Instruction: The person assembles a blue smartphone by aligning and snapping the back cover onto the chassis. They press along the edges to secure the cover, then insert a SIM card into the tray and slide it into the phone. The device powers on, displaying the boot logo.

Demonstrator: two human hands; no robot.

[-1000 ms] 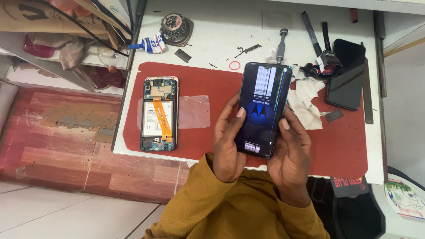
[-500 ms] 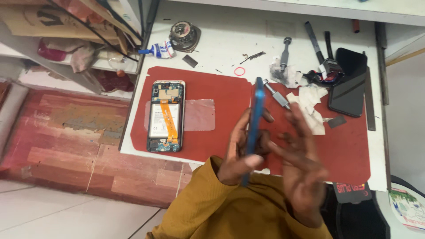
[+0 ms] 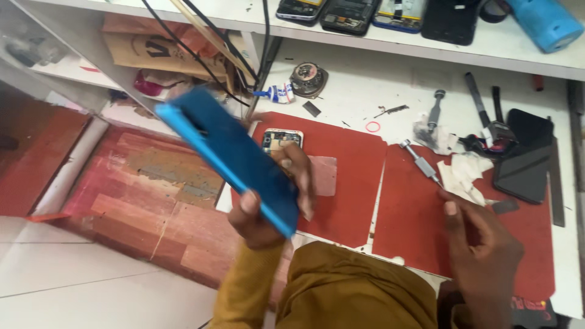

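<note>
Red mat (image 3: 347,183) on white bench (image 3: 365,85), tiled floor (image 3: 73,280).

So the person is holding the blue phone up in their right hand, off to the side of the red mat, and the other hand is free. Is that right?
Not quite: the head view shows the blue phone held in the left hand, not the right. The rest stands: it is raised off to the side of the red mat, and the other hand, the right hand, holds nothing.
</note>
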